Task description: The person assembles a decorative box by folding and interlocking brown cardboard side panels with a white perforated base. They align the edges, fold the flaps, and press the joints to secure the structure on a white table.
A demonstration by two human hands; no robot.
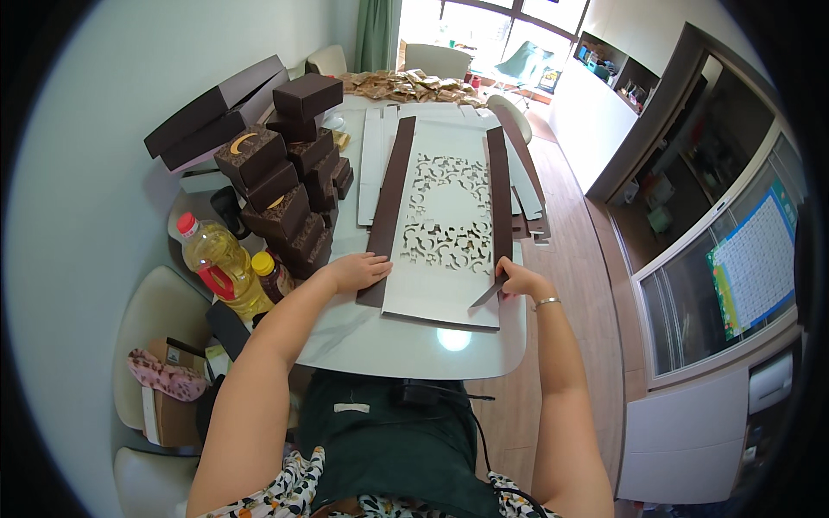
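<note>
our right hand (521, 281) pinches the brown corner flap (490, 291) of our cut-out cardboard sheet (442, 298), flat on the table (414, 350); our left hand (361, 272) rests open on its brown side, likely steadying it. beyond, we see heaped packets (414, 87), seemingly kept clear.

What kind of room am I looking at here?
Probably a home dining area: pale chairs stand around a glossy white table, a green curtain hangs near the window, and a bottle of yellow liquid stands at the left.
</note>
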